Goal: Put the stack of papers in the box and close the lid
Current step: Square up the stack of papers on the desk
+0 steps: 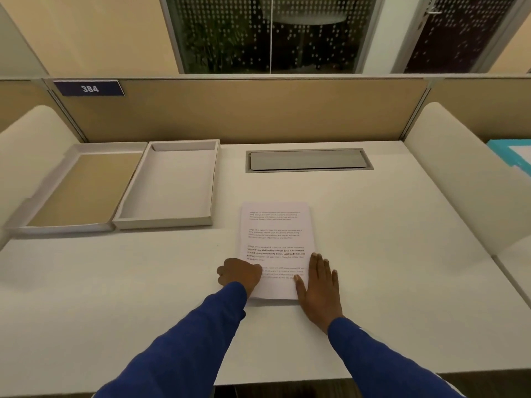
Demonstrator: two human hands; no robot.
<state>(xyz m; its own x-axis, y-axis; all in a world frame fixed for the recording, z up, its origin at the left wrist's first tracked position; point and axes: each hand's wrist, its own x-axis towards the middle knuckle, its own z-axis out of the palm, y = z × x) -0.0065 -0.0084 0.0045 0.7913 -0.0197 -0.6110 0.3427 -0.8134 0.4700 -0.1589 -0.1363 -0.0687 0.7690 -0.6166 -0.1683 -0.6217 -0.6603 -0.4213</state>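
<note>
A stack of printed white papers (275, 239) lies flat on the desk in front of me. My left hand (240, 275) is curled at the stack's near left corner, with its fingers closed on that edge. My right hand (317, 288) lies flat with fingers stretched along the stack's right edge, thumb on the top sheet. An open shallow white box (169, 222) stands at the back left with nothing inside. Its lid (61, 226), brown inside, lies open to the left of it.
A grey cable hatch (309, 160) is set into the desk behind the papers. Tan partition panels (244, 110) close off the back, and cream side dividers (454, 173) flank the desk. A teal and white object (514, 153) shows at the far right.
</note>
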